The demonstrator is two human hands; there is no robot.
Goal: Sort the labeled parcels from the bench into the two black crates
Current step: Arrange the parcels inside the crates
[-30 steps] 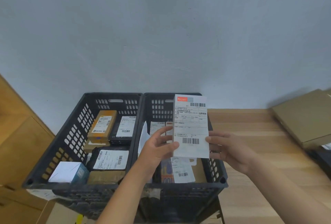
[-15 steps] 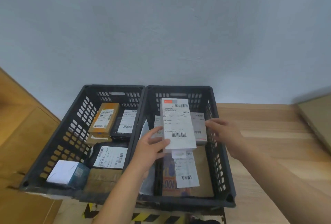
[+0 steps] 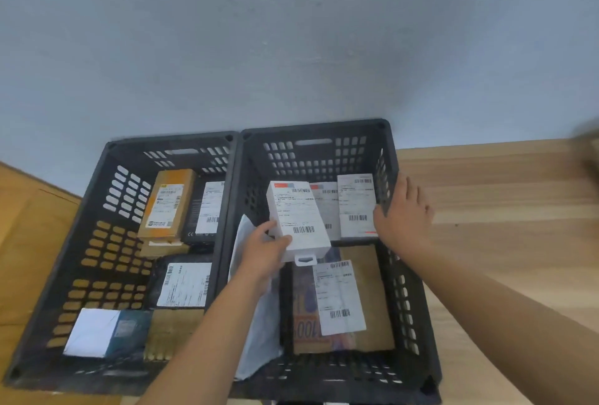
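Left hand (image 3: 264,254) gripping white labeled parcel (image 3: 296,216) over right crate (image 3: 317,128), my right hand (image 3: 403,220) loose, fingers straight against crate's side wall.

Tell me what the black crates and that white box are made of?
The black crates look like hard, matt moulded plastic: their walls have neat rows of slots. The white box in the left hand looks like smooth thin cardboard, probably: sharp folded edges, a hang tab, and a paper label stuck on top.
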